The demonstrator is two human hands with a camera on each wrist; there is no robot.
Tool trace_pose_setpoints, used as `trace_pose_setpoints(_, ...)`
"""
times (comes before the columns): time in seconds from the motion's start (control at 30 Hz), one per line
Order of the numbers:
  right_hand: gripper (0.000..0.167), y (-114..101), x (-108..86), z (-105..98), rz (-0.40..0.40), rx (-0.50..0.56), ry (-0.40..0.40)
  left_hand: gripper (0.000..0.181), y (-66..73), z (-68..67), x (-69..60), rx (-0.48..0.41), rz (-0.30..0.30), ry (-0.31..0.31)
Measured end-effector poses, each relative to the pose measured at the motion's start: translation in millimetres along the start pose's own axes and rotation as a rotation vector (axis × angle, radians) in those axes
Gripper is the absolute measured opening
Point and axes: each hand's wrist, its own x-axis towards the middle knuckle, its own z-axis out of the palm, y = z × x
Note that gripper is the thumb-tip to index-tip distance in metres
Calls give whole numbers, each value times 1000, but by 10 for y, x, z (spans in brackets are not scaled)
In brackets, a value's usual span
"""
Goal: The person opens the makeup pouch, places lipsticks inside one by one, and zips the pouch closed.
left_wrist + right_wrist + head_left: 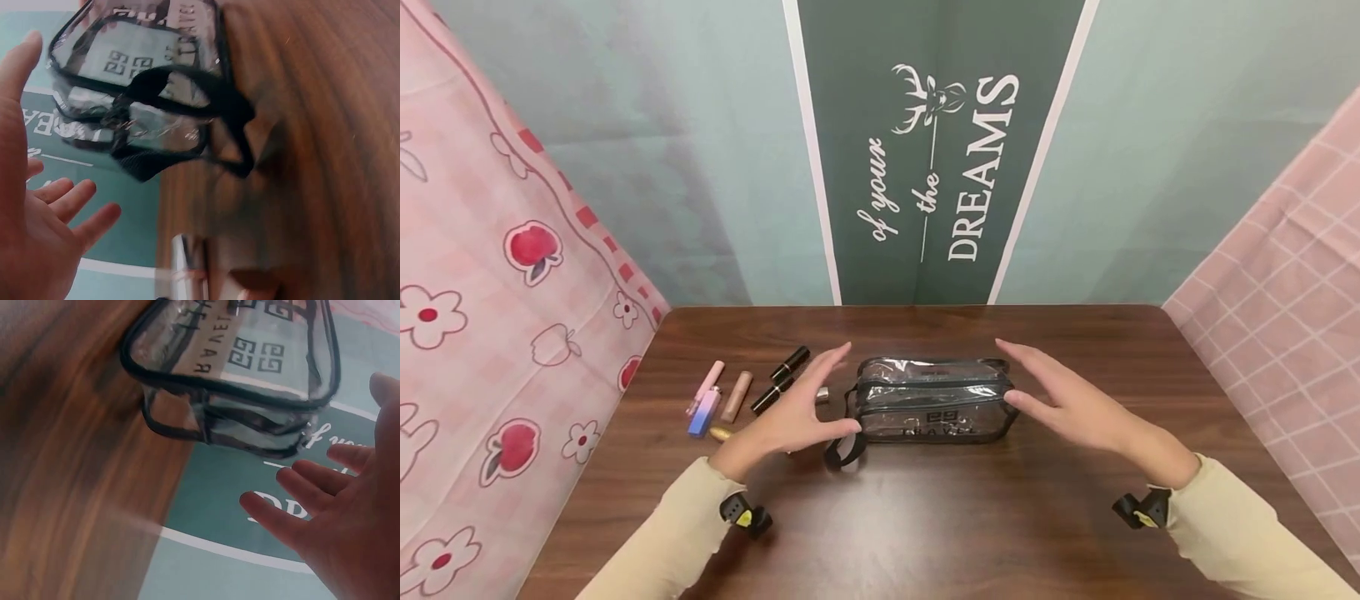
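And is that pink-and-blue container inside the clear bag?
No, the pink-and-blue container lies on the wooden table, left of the clear bag in the head view.

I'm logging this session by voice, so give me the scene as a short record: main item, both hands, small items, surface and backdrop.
Main item: clear pouch, printed TRAVEL
Attached: black strap at its left end
Left hand: beside the pouch's left end, fingers relaxed, gripping nothing
Right hand: beside its right end, fingers relaxed, gripping nothing
Small items: pink tube, blue-and-pink tube, brownish-pink tube, two black tubes, all left of the pouch
Surface: wood-grain table
Backdrop: dark green panel with white lettering
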Motion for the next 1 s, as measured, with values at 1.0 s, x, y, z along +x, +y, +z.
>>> trace_pose_setpoints(1.0,73,97,3,190,-60,-45,64,96,-111,314,77,-44,-111,-28)
